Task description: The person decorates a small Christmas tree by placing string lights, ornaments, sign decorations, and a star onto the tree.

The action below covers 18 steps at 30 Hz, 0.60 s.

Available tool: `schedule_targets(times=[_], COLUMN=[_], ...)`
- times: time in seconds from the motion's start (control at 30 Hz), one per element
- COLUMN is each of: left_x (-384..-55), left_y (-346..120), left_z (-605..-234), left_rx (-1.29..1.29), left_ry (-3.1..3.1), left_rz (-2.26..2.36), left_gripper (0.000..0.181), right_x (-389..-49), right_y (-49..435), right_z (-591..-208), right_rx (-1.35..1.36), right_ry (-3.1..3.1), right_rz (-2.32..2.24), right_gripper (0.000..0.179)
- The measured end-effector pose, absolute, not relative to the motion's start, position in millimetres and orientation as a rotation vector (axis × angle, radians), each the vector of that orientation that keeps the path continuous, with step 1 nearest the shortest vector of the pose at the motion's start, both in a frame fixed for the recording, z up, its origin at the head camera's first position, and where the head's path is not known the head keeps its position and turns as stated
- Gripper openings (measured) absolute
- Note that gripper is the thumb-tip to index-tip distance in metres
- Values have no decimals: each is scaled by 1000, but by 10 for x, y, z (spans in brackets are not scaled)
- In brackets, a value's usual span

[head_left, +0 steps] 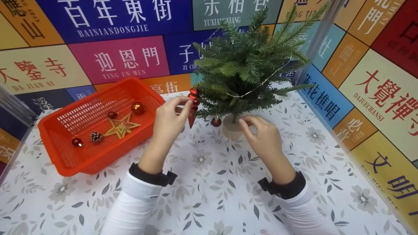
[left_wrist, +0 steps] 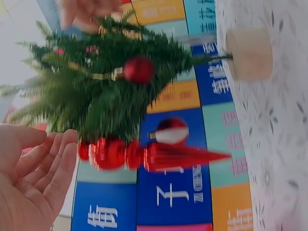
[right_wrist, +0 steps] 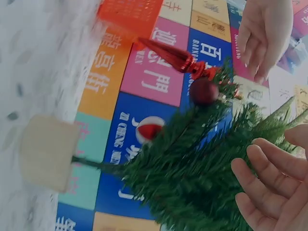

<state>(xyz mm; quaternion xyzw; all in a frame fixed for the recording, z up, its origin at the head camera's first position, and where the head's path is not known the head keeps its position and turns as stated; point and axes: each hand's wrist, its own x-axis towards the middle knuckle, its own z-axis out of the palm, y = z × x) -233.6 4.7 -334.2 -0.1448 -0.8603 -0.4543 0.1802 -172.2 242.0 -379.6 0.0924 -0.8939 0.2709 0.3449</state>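
Note:
A small green Christmas tree (head_left: 248,65) stands on a round pale base (head_left: 231,129). From its left side hangs a shiny red spire-shaped ornament (left_wrist: 180,156), point down. My left hand (head_left: 172,116) is beside the top of that ornament; the left wrist view shows its loosely bent fingers apart from it. A dark red ball ornament (head_left: 216,121) hangs low at the front of the tree, and a red-and-white ball (right_wrist: 150,129) shows behind the branches. My right hand (head_left: 264,135) is in front of the lower branches, its fingers relaxed and holding nothing.
At left stands a red plastic basket (head_left: 98,163) with a gold star (head_left: 122,126), a pinecone (head_left: 96,136), a gold ball (head_left: 137,108) and small red balls (head_left: 77,142). A thin silvery garland (head_left: 241,97) crosses the tree. Printed sign panels (head_left: 119,60) wall the flowered table.

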Motion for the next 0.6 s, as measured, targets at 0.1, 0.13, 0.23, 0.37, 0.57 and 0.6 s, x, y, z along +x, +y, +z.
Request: schedule_targets(times=[0.1, 0.13, 0.23, 0.37, 0.57, 0.6], left_x=[-2401, -2430, -2515, -2607, -2803, -2839], left_y=[-192, -288, -612, -1133, -1852, -1948], left_z=[-3301, -3282, -3221, -3177, -3256, -3277], left_rx=[-290, -250, -110, 19, 93, 103], left_ry=[-2483, -2506, -2609, -2784, -3123, -3173], left_rz=[-1268, -1252, -1203, -1073, -702, -622], left_gripper=[23, 24, 31, 39, 41, 39], right_x=[-1676, -1664, -1652, -1690, -1731, -1738], right_y=[2576, 2624, 2748, 2888, 3052, 3071], right_z=[-3908, -3945, -4027, -4070, -4141, -4156], right_rx=[192, 176, 122, 43, -47, -52], right_ry=[-2346, -2362, -2436, -2606, -2814, -2831], right_rz=[671, 668, 673, 701, 688, 682], right_gripper=[23, 23, 25, 31, 47, 48])
